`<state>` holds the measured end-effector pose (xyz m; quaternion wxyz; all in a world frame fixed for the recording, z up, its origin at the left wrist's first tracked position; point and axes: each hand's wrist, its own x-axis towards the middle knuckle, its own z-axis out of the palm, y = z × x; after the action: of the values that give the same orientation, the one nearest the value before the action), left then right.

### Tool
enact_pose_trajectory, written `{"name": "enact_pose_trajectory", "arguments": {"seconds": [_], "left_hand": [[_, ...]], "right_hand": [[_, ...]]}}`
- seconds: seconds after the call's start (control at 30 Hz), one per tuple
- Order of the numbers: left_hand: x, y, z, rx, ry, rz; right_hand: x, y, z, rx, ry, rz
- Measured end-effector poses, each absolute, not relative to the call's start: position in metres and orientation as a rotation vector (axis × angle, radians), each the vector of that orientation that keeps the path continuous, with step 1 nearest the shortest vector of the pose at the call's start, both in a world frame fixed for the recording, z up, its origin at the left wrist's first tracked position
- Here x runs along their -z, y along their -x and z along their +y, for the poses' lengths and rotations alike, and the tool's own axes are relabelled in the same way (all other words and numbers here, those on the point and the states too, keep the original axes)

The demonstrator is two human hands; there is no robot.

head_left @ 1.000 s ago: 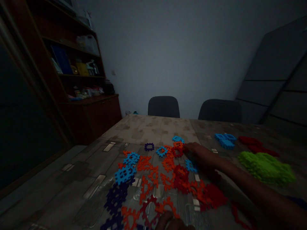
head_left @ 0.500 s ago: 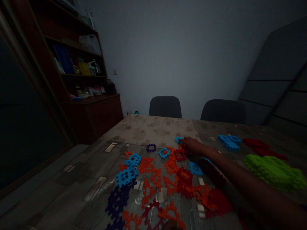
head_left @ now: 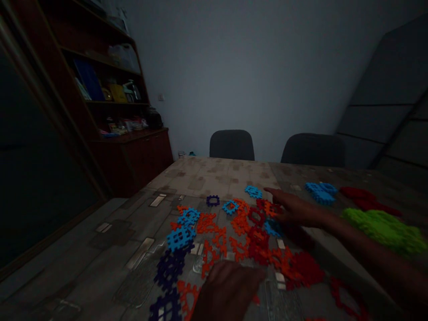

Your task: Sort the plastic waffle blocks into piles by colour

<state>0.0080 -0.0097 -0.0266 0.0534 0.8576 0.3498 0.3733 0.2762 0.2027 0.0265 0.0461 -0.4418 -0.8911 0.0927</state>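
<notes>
My right hand (head_left: 290,208) is over the far right of the pile, open, its index finger stretched out to the left. An orange interlocking toy piece (head_left: 271,208) lies at its lower fingers, and a light-blue piece (head_left: 253,192) is just beyond the fingertip. Low in the picture, my left hand (head_left: 227,285) is over the near pieces, back up and fingers stretched to the right, somewhat blurred. It hides what is below it. Around the hands are red pieces (head_left: 258,243), a light-blue square (head_left: 180,238) and dark-blue pieces (head_left: 170,267).
A lime-green stack (head_left: 383,229), red pieces (head_left: 357,195) and a light-blue cluster (head_left: 321,192) lie at the right of the patterned tablecloth (head_left: 133,223). Two dark chairs (head_left: 232,145) stand beyond the table. A wooden shelf unit (head_left: 140,149) is at the left.
My right hand has left the far light-blue piece and drawn back to the right. My left hand has come up from the bottom edge over the near pieces.
</notes>
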Motion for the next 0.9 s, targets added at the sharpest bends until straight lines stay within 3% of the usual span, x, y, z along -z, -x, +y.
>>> {"name": "enact_pose_trajectory", "arguments": {"seconds": [0.2, 0.33, 0.47, 0.63, 0.9], "left_hand": [[-0.004, 0.001, -0.009, -1.279, -2.362, 1.276], [-0.008, 0.003, -0.011, -1.226, -2.123, 1.454], [-0.006, 0.007, -0.005, -1.228, -2.053, 1.468], [-0.004, 0.006, -0.006, -1.251, -2.117, 1.408], [-0.001, -0.002, -0.012, -1.192, -2.361, 1.175]], "right_hand": [[-0.038, -0.295, 0.154, -0.206, 1.404, -2.641], [-0.036, -0.281, 0.083, -0.439, 1.112, -2.664], [0.003, -0.256, 0.022, -0.398, 0.899, -2.694], [0.054, -0.239, 0.004, -0.108, 0.823, -2.691], [-0.029, -0.277, 0.058, -0.449, 1.044, -2.599]]}}
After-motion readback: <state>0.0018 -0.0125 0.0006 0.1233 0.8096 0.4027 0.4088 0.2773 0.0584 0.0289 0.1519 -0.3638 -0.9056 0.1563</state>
